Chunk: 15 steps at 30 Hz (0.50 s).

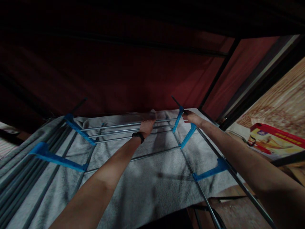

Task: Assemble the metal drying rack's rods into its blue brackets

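Observation:
A metal drying rack with blue plastic brackets stands in front of me, with a grey towel spread under its rods. My left hand, a black band on its wrist, is closed on the towel's far edge at the upper rods. My right hand reaches to the rack's far right corner, its fingers closed at a blue bracket and a thin dark rod.
A dark red curtain or wall hangs close behind the rack. A black metal frame runs up on the right. At the right lies a red and yellow printed package on a patterned brown surface.

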Tool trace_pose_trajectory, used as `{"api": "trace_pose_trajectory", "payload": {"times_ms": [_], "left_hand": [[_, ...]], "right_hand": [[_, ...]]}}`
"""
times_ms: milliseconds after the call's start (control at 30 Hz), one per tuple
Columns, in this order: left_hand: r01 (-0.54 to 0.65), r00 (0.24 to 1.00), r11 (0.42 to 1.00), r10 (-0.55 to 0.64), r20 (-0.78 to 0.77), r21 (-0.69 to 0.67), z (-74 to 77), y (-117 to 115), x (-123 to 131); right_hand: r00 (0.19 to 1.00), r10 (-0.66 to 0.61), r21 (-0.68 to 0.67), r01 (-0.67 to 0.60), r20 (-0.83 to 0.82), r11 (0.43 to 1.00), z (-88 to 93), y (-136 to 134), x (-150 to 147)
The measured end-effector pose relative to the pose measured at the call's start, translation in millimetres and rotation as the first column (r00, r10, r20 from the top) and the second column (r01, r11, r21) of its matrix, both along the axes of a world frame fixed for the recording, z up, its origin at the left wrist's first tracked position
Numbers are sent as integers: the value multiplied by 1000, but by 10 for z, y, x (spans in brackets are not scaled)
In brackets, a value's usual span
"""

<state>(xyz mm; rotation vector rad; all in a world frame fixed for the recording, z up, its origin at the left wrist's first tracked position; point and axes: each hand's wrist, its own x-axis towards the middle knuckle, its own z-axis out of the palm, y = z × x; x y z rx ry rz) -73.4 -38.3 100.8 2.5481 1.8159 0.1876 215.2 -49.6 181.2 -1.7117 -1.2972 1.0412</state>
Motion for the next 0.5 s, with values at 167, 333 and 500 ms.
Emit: {"api": "trace_pose_trajectory", "payload": {"times_ms": [167, 333, 500], "left_hand": [[-9, 1000, 1000, 9, 6, -14, 51, -27, 28], [-22, 1000, 999, 22, -12, -30, 81, -28, 30], [0, 1000, 1000, 0, -11, -3, 45, -4, 4]], "right_hand": [[993, -18, -6, 18, -114, 1000, -26, 9, 58], [972, -40, -47, 30, -233, 998, -111, 56, 97], [959, -33, -100, 4, -282, 995, -158, 114, 70]]}}
